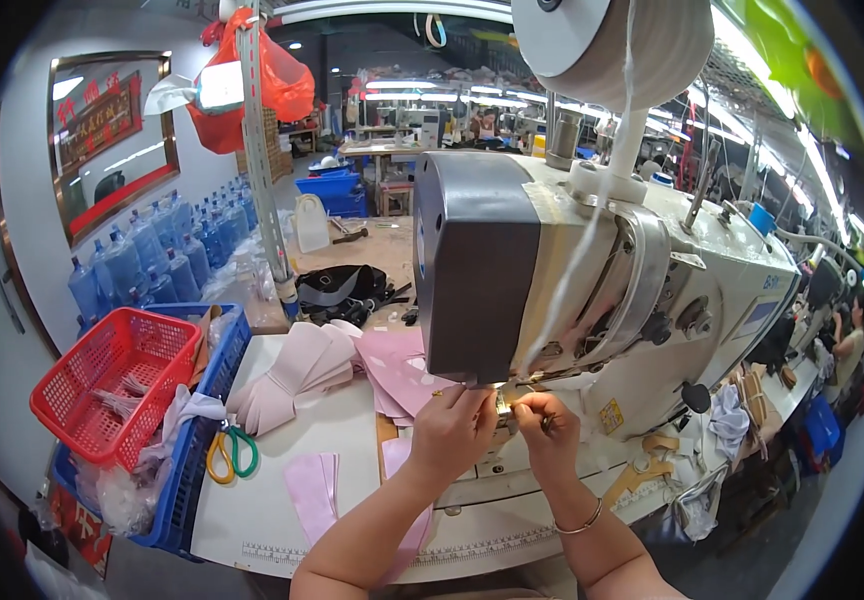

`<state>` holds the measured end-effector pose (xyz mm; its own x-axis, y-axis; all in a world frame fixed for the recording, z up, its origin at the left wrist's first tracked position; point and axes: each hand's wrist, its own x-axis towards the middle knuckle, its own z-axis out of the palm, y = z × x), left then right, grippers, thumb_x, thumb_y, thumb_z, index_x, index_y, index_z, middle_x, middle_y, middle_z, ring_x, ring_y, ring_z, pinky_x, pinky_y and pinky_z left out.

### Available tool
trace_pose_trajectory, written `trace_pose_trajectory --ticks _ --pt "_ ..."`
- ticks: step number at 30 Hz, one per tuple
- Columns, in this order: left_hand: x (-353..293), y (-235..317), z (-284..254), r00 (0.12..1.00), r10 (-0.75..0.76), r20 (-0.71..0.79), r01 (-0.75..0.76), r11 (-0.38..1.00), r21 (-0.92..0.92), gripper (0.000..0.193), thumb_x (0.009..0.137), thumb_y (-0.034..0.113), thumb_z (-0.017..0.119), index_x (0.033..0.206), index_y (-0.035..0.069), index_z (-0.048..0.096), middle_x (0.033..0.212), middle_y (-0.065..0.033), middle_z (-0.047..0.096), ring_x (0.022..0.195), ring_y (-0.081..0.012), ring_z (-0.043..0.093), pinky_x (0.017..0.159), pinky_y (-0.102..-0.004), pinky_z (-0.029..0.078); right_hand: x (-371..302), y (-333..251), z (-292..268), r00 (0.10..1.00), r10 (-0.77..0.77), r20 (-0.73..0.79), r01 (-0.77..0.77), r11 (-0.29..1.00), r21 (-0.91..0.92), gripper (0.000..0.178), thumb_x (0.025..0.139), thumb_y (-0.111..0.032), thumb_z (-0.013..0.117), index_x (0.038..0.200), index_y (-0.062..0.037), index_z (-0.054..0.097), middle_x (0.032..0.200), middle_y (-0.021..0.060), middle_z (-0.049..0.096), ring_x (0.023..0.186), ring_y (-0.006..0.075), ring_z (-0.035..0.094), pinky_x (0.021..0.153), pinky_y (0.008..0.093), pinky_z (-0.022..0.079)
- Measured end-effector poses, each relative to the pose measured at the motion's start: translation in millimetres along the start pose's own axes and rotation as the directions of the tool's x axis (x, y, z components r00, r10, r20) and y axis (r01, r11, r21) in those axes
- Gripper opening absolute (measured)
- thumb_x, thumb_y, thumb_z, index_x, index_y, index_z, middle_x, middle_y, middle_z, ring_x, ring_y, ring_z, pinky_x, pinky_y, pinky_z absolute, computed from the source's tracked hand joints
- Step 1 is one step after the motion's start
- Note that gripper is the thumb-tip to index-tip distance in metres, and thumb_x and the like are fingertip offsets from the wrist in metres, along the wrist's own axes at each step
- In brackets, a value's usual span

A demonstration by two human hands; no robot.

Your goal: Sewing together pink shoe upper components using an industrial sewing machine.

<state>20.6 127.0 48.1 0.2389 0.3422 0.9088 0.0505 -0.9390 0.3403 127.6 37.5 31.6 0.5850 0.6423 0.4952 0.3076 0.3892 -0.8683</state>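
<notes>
Both hands raised under the sewing machine (592, 270) head: left hand (452, 430) and right hand (544, 432) pinched narrow, probably on thread by the needle, too small to confirm. Pink fabric pieces (397, 365) stacked just left on the bench (282, 520); scissors (232, 452) near.

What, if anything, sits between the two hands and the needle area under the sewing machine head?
Nothing visible does. The left hand and right hand are both already right at the needle area under the sewing machine head, fingertips pinching there. What they pinch is too small to tell. The pink fabric pieces lie off to the left.
</notes>
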Motion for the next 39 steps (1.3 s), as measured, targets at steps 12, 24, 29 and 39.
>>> trace_pose_trajectory --ticks 12,24,29,39 --pt "0 2 -1 1.0 -0.005 0.025 0.005 1.0 -0.004 0.008 0.072 0.005 0.062 0.079 0.005 0.057 0.063 -0.0066 0.053 0.053 -0.0235 0.053 0.049 -0.0328 0.043 11 -1 -1 0.929 -0.369 -0.004 0.341 0.863 -0.373 0.009 0.075 0.001 0.061 0.083 -0.0031 0.061 0.057 -0.0015 0.048 0.05 0.0046 0.042 0.046 0.0194 0.035" --pt "0 2 -2 1.0 -0.005 0.02 0.005 1.0 0.004 0.008 0.071 0.003 0.064 0.079 0.003 0.062 0.071 -0.0099 0.062 0.059 -0.0238 0.06 0.054 -0.0302 0.048 28 -13 0 0.799 -0.556 0.228 0.565 0.564 -0.603 0.013 0.063 0.0 0.069 0.073 -0.0054 0.062 0.054 0.0035 0.052 0.046 0.0167 0.05 0.044 0.0277 0.04" --pt "0 3 -2 1.0 -0.007 0.019 0.007 1.0 -0.002 0.008 0.071 0.002 0.064 0.079 0.003 0.062 0.072 -0.0102 0.061 0.059 -0.0244 0.059 0.053 -0.0305 0.048 29 -13 2 0.781 -0.579 0.236 0.585 0.546 -0.599 0.014 0.066 -0.007 0.069 0.069 -0.0073 0.055 0.055 0.0047 0.05 0.047 0.0221 0.048 0.043 0.0321 0.04" --pt "-1 3 -3 0.999 -0.01 0.034 0.009 0.999 0.039 0.014 0.07 0.004 0.066 0.084 0.004 0.063 0.067 -0.0069 0.06 0.056 -0.0202 0.058 0.051 -0.0287 0.047 29 -15 4 0.814 -0.541 0.213 0.547 0.591 -0.593 0.011 0.063 -0.001 0.066 0.069 -0.0056 0.058 0.053 0.0057 0.053 0.045 0.021 0.049 0.045 0.0304 0.04"
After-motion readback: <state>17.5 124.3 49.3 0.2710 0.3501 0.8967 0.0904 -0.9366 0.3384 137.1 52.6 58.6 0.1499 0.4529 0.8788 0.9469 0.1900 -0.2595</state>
